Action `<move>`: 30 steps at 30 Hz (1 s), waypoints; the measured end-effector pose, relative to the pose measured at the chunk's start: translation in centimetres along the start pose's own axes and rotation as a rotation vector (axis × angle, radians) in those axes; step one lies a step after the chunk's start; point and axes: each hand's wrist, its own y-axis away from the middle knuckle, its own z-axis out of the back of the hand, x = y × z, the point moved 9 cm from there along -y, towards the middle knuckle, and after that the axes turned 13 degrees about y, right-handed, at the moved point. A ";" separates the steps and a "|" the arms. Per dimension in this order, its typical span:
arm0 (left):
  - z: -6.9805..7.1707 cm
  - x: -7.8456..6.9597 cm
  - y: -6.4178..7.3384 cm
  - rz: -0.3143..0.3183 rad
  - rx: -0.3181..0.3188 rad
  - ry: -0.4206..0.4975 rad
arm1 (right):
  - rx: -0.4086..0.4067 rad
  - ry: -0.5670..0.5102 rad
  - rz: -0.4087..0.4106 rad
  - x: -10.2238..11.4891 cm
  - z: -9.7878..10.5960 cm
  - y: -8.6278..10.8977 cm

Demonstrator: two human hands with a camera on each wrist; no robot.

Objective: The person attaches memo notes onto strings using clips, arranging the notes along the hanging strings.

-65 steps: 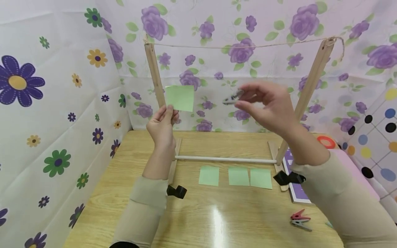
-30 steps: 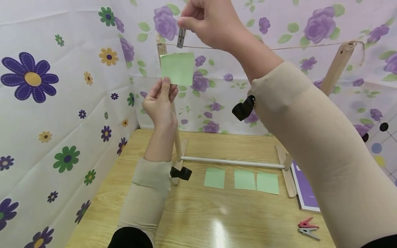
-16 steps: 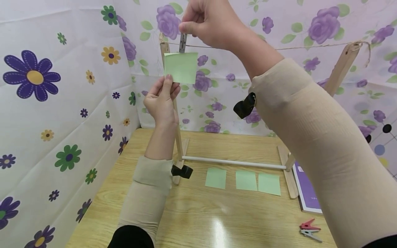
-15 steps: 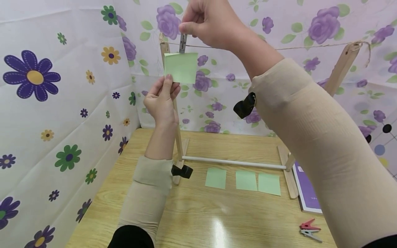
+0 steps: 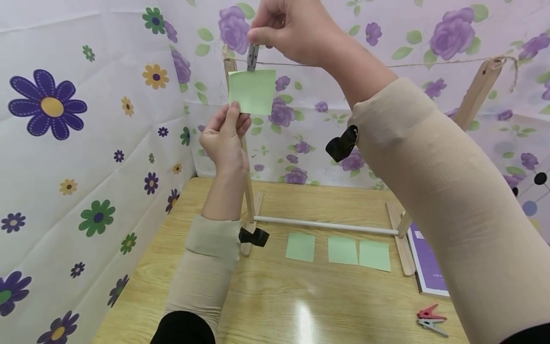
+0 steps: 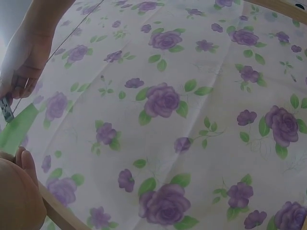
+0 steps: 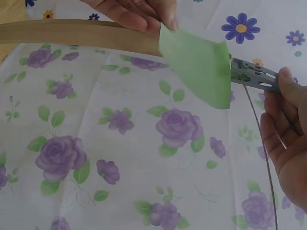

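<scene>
Between thumb and fingers, my left hand (image 5: 226,136) pinches the lower left corner of a green sticky note (image 5: 252,92), held up just below the string (image 5: 296,64). Above it my right hand (image 5: 292,29) squeezes the handle end of a grey clothespin (image 5: 252,57), which points down. In the right wrist view the clothespin (image 7: 254,74) has its tip right at the note's (image 7: 199,64) top edge, and the string (image 7: 259,122) passes at its jaws. The left wrist view catches the note (image 6: 18,128) and clothespin (image 6: 6,109) only at its left edge.
Wooden posts (image 5: 479,93) of a stand carry the string; a white rod (image 5: 326,225) joins their feet. Several more green notes (image 5: 300,247) lie on the table (image 5: 240,296). At right are a red clothespin (image 5: 431,312), a grey clothespin (image 5: 431,327) and a purple book (image 5: 429,263).
Both hands have risen to the string's left end, the right one also crossing leftward with the clothespin. Its tip has come down from above the note onto the note's top edge.
</scene>
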 end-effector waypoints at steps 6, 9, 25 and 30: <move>-0.1 0.2 0.1 0.006 0.001 -0.009 | -0.002 0.007 0.020 -0.1 -0.3 0.2; -0.1 0.2 0.0 0.006 0.008 -0.013 | 0.007 0.016 0.024 -0.1 -0.6 0.2; -0.4 0.4 0.0 0.013 0.053 0.035 | 0.007 0.043 0.032 0.0 -0.7 0.0; -0.5 0.3 -0.1 0.011 0.067 0.032 | 0.042 0.028 0.037 0.1 -1.1 -0.1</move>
